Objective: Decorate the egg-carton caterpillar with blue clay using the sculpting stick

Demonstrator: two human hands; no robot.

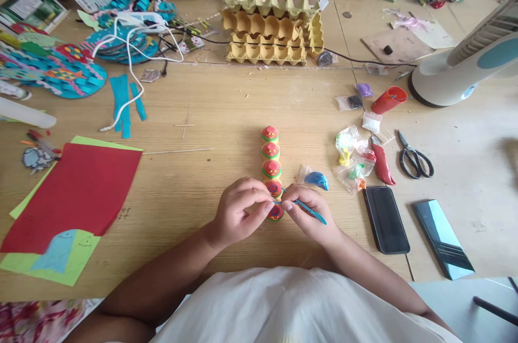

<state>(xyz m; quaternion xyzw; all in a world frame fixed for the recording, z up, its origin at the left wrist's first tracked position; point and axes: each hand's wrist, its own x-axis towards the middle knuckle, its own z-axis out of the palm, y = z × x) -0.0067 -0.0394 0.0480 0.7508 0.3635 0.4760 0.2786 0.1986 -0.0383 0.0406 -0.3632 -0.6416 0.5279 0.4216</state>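
A row of red, green and yellow domes (271,169), like a painted egg-carton strip, runs away from me on the table. Blue marks show on the two nearest domes; the others carry small yellow and red details. Over the near end, my left hand (238,211) pinches one end of a thin blue strand (278,202), seemingly modelling clay. My right hand (311,213) grips a blue modelling tool (314,212) with a flat blade end, and its thumb and fingertip meet the strand's other end. Just beyond that hand lies a bag of blue clay (317,179).
Clay bags (356,157), a red cutter (382,161), scissors (415,157) and two phones (387,220) lie right. Red paper (76,192) is at left. Egg cartons (267,35) stand behind, with a red cup (389,100) and a white fan (449,76) at right.
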